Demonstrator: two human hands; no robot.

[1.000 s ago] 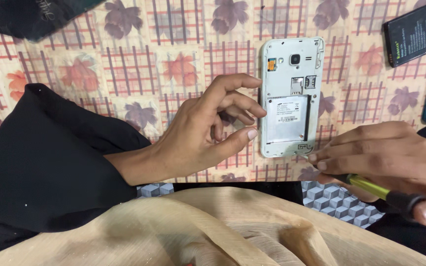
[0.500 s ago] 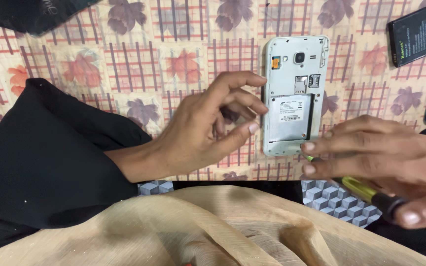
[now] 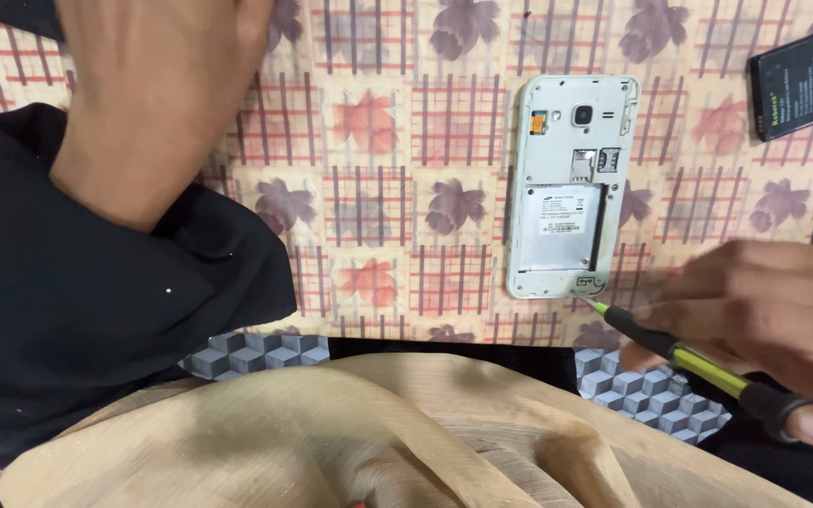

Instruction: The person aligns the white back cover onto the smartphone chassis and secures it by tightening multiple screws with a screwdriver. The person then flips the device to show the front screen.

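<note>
Head view: we see the phone (image 3: 571, 186) lying back-up on the patterned surface (image 3: 397, 188), cover off, battery bay bare. Our right hand (image 3: 764, 315) pinches a screwdriver (image 3: 684, 359), fingers closed round the handle, tip at the phone's lower right corner. Left hand (image 3: 157, 94) is raised well apart at upper left; grip cannot be told. A battery (image 3: 802, 80) lies at upper right.
</note>
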